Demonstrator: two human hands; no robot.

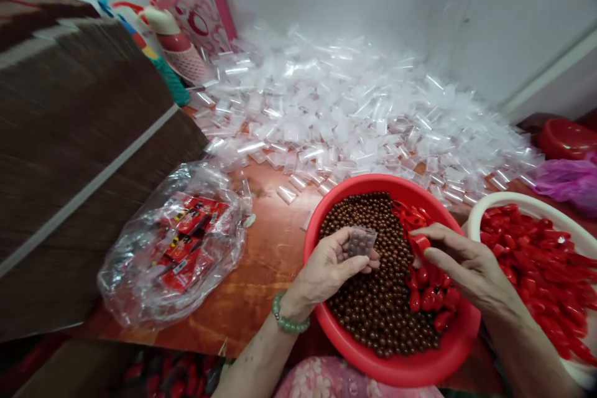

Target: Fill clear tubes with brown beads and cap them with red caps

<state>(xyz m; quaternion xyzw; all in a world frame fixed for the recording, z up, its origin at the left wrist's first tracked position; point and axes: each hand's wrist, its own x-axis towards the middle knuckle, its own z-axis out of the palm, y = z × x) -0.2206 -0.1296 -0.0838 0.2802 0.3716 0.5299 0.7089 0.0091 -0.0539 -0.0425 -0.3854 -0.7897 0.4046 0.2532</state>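
My left hand [324,270], with a green bead bracelet on its wrist, is closed on a small clear plastic bag [362,241]. Brownish balls show in or through the bag. It is above a red basin [396,374] holding many shiny brown balls [368,317]. Over the basin's right side, my right hand [466,267] pinches a red plastic piece [421,244] between thumb and fingers. Beneath that hand lies a heap of similar red pieces [431,298] on top of the balls.
Behind the basin spreads a large heap of small clear bags [345,99]. A white basin [474,217] of red pieces stands at right. On the left are a plastic bag with red packets [191,242], a strapped brown stack [84,155] and a flask [175,43].
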